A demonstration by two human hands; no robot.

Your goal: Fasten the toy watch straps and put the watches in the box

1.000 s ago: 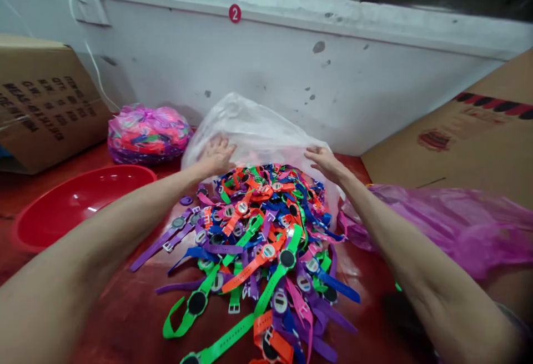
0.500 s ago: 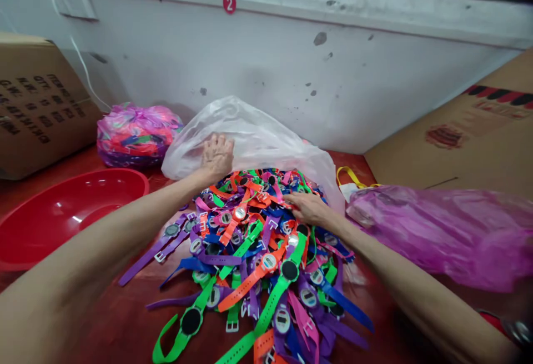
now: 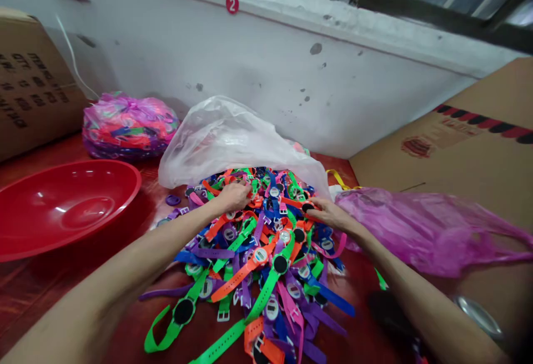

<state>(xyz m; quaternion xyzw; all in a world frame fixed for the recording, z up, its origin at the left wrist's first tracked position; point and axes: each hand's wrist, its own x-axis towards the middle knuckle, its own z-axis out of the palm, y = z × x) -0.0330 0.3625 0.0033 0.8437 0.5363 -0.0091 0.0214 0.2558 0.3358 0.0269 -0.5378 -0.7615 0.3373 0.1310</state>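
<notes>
A big heap of toy wristwatches (image 3: 260,255) in orange, green, purple, blue and pink spills from the mouth of a clear plastic bag (image 3: 225,136). My left hand (image 3: 235,195) is at the back left of the heap, below the bag's edge. Its fingers are curled in among the straps, and what they pinch is hidden. On the right side of the heap, my right hand (image 3: 331,213) grips an orange watch (image 3: 307,207) by its dark round face. The orange strap stretches left across other watches.
A red basin (image 3: 112,178) stands at the left, with a tied pink bag of watches (image 3: 129,128) behind it. A pink plastic bag (image 3: 416,228) lies at the right. Cardboard boxes (image 3: 45,80) flank both sides, and a white wall (image 3: 258,47) rises behind the red table.
My left hand has come down off the clear bag onto the watches. My right hand now has an orange watch at its fingertips. The view has shifted, and several watches at the back lie differently.
</notes>
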